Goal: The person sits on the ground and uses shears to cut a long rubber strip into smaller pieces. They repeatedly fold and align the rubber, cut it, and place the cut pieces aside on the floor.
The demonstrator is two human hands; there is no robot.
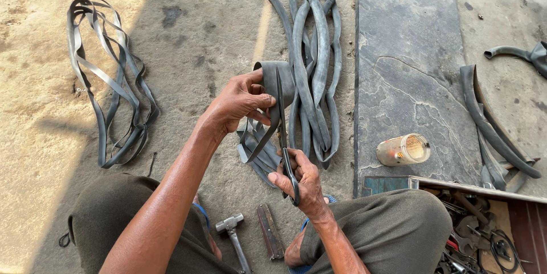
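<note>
My left hand (242, 102) grips a piece of black rubber inner tube (273, 80), held up over the ground with a cut strip (259, 140) hanging down from it. My right hand (302, 180) holds a pair of scissors (283, 131) by the handles. The blades point up and away from me and run along the tube piece, right beside my left thumb. Both forearms reach out from between my knees.
A bundle of whole inner tubes (313, 63) lies just beyond my hands. A heap of cut rubber strips (108, 80) lies at left. A hammer (233, 234) and a flat tool (269, 231) rest by my feet. A jar (403, 150) lies on a stone slab (404, 52); a toolbox (484, 234) sits at right.
</note>
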